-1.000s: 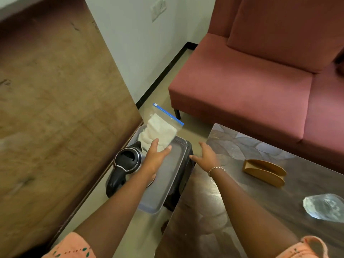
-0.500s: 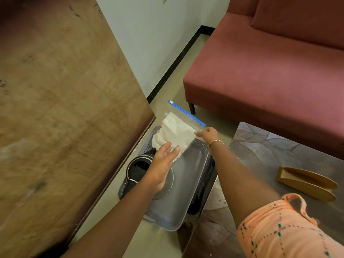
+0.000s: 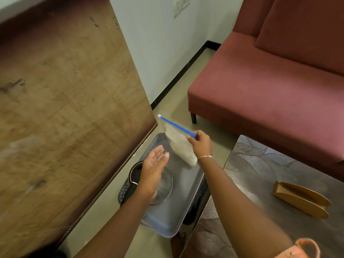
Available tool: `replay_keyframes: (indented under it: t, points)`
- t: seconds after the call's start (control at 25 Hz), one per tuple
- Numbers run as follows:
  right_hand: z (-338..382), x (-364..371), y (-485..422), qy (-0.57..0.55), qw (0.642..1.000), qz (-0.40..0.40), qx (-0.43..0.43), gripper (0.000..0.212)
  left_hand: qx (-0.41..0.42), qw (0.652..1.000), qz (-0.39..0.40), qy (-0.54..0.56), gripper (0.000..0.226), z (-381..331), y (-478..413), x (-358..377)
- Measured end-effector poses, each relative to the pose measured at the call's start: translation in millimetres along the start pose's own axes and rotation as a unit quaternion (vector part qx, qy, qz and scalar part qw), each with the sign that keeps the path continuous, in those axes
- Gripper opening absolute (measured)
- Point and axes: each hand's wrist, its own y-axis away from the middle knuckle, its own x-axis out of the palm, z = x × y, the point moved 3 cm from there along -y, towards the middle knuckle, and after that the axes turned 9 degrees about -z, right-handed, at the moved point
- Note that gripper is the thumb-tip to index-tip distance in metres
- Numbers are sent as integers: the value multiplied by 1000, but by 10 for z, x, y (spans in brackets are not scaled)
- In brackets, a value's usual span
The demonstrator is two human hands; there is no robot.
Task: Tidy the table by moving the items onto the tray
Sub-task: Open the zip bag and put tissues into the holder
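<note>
- Right hand (image 3: 200, 144) pinches the zip bag (image 3: 179, 144) by its blue seal, above the grey tray (image 3: 178, 216); left hand (image 3: 154, 172) is flat and empty.
- Kettle (image 3: 135, 174) already in the tray.
- Gold holder (image 3: 301, 199) on the worktop (image 3: 260, 174), not yet moved.

"What's lying on the desk (image 3: 260, 174)?"
"One tan napkin holder (image 3: 301, 200), toward its right side."
"And the grey tray (image 3: 178, 211)?"
"Just beside the desk's left edge, holding a black kettle (image 3: 135, 172) and a round metal disc (image 3: 165, 187)."
</note>
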Motion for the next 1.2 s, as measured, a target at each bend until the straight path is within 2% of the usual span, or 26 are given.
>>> replay_keyframes:
  t: [0.16,0.32,0.44,0.56,0.68,0.88,0.96,1.04,1.2]
  points:
    - [340,-475,574,-18,994,7,-112,16,101,992,-70,8,44,-255,151,1]
    - [547,-1252,1018,-109,984,-26,-139,12,152,984,-90,-13,58,-398,449,150]
    - [628,-1868,1326,-177,976,-18,-128,5,156,986,-55,24,59,-437,791,372]
    - [652,-2376,1603,-207,969,-5,-132,11,168,984,-5,66,43,-466,1151,622]
    - [571,-2850,1809,-217,967,-27,-132,13,182,980,20,79,29,-446,1514,877]
    - [357,-3425,2029,-251,960,-42,-113,5,170,981,45,85,42,-396,1898,1228]
    - [280,-3598,2092,-260,958,-40,-117,29,184,977,76,73,34,-398,2031,1366]
    - [214,-3752,2156,-284,952,-39,-110,37,202,974,89,53,22,-421,2177,1479]
    - [100,-4061,2232,-281,949,-91,-111,13,221,970,97,38,12,-455,2419,1629]
